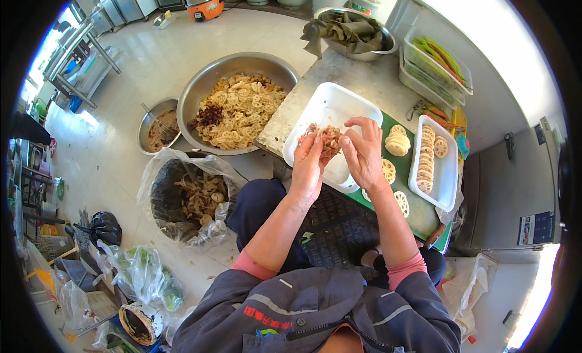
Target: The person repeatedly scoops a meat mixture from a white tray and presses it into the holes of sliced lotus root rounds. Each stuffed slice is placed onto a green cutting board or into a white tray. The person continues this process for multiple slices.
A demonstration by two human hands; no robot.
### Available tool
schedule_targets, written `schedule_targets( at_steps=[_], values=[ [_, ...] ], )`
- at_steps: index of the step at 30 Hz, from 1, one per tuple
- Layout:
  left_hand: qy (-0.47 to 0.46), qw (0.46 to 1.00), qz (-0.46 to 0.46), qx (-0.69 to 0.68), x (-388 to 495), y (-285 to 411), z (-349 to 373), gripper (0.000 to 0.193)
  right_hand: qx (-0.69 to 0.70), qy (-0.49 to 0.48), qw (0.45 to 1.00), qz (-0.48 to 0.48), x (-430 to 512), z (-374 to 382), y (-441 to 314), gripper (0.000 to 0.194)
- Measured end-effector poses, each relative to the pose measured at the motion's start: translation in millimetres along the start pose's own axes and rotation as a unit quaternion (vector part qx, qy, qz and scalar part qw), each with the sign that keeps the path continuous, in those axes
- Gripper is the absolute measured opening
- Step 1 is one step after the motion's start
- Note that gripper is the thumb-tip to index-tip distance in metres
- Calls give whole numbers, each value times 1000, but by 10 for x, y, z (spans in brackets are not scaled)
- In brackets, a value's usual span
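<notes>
Over a white plastic tray (336, 103), my left hand (309, 164) holds a clump of minced meat filling (330, 141) flecked with green. My right hand (363, 153) is beside the clump, its fingers bent and apart; whether its fingertips touch the meat is hard to tell. More meat lies in the tray's left part, partly behind my left hand. Right of the tray, a green cutting board (404, 164) bears a stack of lotus root slices (397, 141) and several single slices (401, 204). A second white tray (448, 171) holds a row of lotus root slices (425, 164).
A large steel basin (236, 62) of sliced lotus root stands left of the table, near a smaller bowl with a whisk (159, 121) and a lined waste bin (166, 207). Behind are a bowl of dark leaves (354, 32) and containers of green peppers (439, 57). A metal cabinet (495, 189) stands right.
</notes>
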State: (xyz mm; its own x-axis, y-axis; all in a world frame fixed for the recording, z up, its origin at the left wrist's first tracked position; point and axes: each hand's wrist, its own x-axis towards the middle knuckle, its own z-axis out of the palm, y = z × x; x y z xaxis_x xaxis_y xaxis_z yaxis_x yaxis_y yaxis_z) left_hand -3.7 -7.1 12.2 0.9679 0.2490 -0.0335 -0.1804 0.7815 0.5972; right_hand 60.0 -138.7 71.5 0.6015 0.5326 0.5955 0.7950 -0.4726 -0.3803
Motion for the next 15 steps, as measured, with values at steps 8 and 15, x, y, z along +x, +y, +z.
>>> schedule_targets(
  at_steps=[8,15],
  values=[
    [-34,997,9,63,-27,-51,21,35,-54,-6,998,34,118,81,53,38],
    [-19,997,-57,-47,-32,18,33,38,180,71,965,179,24,68,39,33]
  ],
)
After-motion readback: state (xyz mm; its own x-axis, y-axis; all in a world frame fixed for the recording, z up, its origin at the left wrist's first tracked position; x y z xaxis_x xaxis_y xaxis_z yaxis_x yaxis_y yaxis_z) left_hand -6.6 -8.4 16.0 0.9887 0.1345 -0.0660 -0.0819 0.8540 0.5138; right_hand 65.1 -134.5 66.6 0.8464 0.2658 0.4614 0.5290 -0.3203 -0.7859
